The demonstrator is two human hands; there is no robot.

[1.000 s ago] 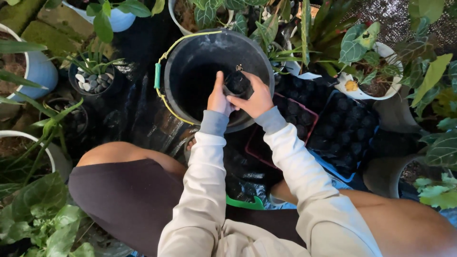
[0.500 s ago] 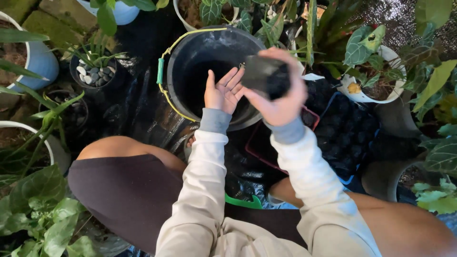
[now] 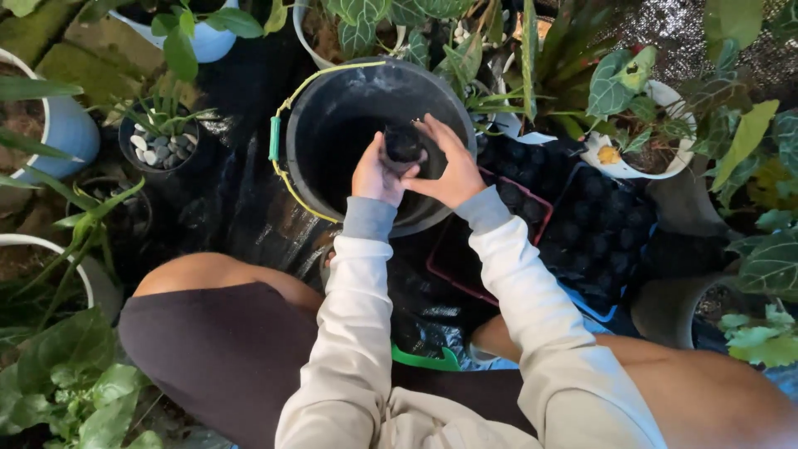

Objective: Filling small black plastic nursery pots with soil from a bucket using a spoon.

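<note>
You have a big black bucket (image 3: pixel 332 125) in front of you. It is round and deep, made of dull plastic, with a thin yellow wire handle that has a green grip. The inside is very dark, so I cannot tell what is in the bottom.

To your right sit 2 flat trays. The blue tray (image 3: pixel 611 220) is full of small black bags packed in rows. The dark red tray (image 3: pixel 515 195) beside it also holds small black bags, and part of it is bare.

A white pot (image 3: pixel 640 166) past the trays holds a plant with big green leaves with pale veins. On your left, a small dark pot (image 3: pixel 158 145) is filled with smooth round stones, white and grey, with thin pointed leaves sticking up. A smooth pale blue pot (image 3: pixel 71 129) stands further left. Shiny, crinkly black plastic sheet (image 3: pixel 233 208) covers the ground under it all.

Your 2 hands are held over the bucket's open mouth. Between them is a small black bag (image 3: pixel 404 143), soft and rounded. Your left hand (image 3: pixel 376 173) cups it from the left side with curled fingers. Your right hand (image 3: pixel 453 166) wraps around its right side. Both hands are closed on the bag, holding it above the bucket.
</note>
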